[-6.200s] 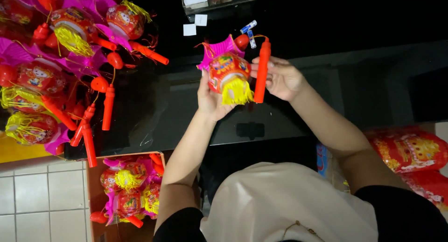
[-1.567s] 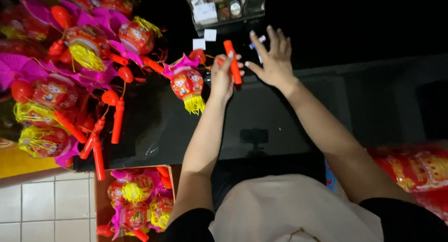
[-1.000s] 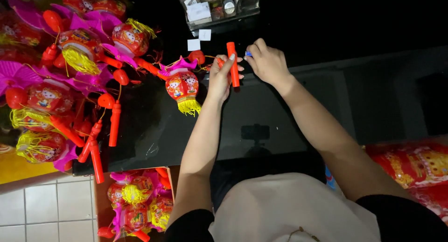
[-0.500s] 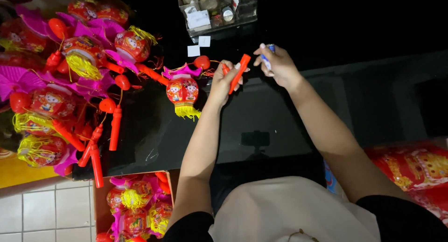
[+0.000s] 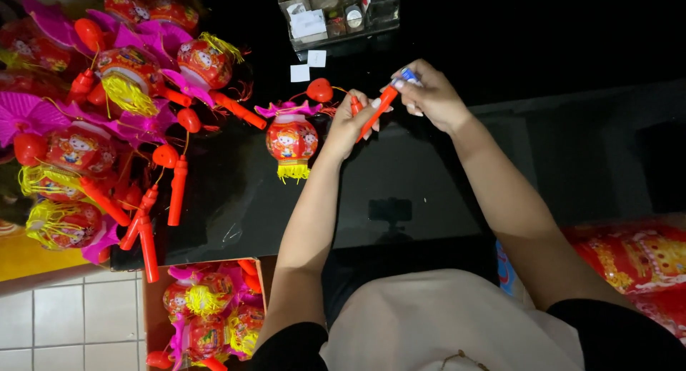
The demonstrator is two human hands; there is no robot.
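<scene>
Red stick (image 5: pixel 374 114), thin and orange-red, is in the person's left hand (image 5: pixel 350 124). The left hand's fingers (image 5: pixel 376 104) are curled shut around the stick, and the stick leans up toward the right hand (image 5: pixel 429 96). The right hand's fingers (image 5: pixel 416 74) pinch a small blue and white thing (image 5: pixel 407 76) right at the top end of the stick. I cannot tell what that small thing is.

Both hands are up over the far part of the black tabletop (image 5: pixel 400 171), near its middle. Just beside the left hand hangs a little red lantern (image 5: pixel 291 139) with a pink top and a yellow fringe at the bottom. A small red ball (image 5: pixel 319 90) sits above it on a thin string.

On the left side of the tabletop lies a big pile of lanterns (image 5: pixel 107 106), red, pink and yellow, with many red sticks poking out. Near the far edge stands a clear box (image 5: pixel 336 10) with small things inside, and two little white papers (image 5: pixel 308 66) lie just in front of it. Below the near left corner, a cardboard box (image 5: pixel 207 314) holds more lanterns. By the right edge there is a red printed bag (image 5: pixel 629 256).
</scene>
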